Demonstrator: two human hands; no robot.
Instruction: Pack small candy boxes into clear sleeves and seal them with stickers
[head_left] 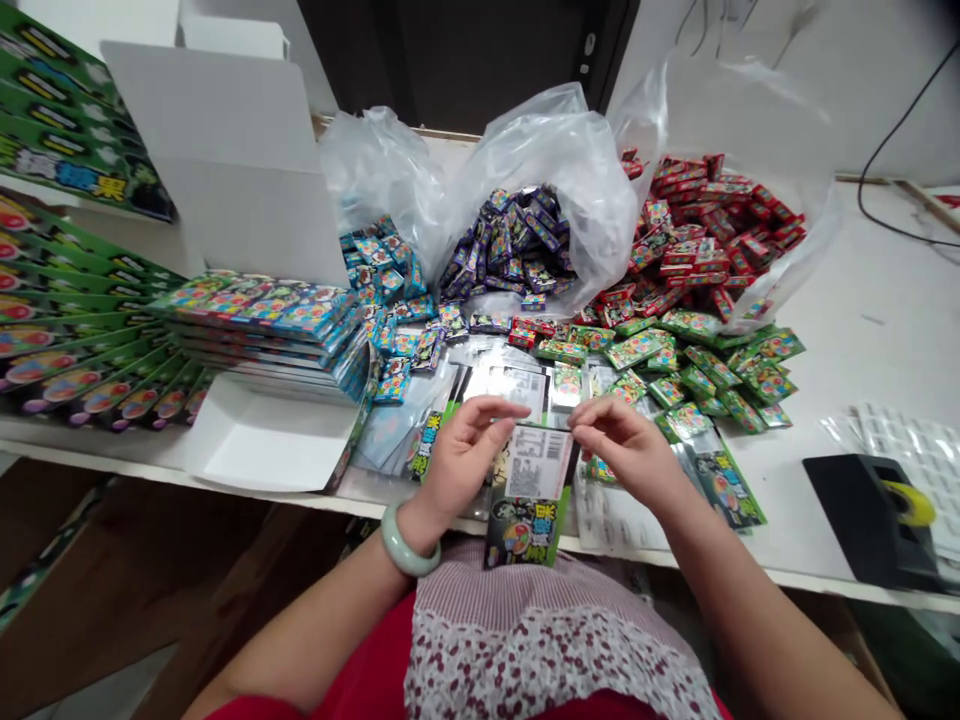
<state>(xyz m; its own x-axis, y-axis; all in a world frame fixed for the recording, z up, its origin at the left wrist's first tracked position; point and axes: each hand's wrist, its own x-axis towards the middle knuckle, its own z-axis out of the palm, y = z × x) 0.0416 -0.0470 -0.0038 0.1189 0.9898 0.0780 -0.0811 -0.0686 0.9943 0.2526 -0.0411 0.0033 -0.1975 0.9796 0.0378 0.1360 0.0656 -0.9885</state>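
My left hand [469, 462] and my right hand [626, 452] hold up a green and black printed packet [525, 525] near the table's front edge. Their fingertips pinch its top edge from either side. A white label with a barcode [536, 462] covers the upper part of the packet's facing side. A pale green bangle [409, 540] circles my left wrist. Beneath my hands lie loose clear plastic sleeves [397, 430] and printed sheets [510, 390]. Loose green packets [712, 385] lie just beyond my right hand.
Heaps of red packets [697, 235], purple packets [510, 240] and blue packets [379, 270] fill clear plastic bags on the white table [847, 320]. A white carton [225, 150], stacked flat packs [259, 320], and a black dispenser [870, 520] stand nearby.
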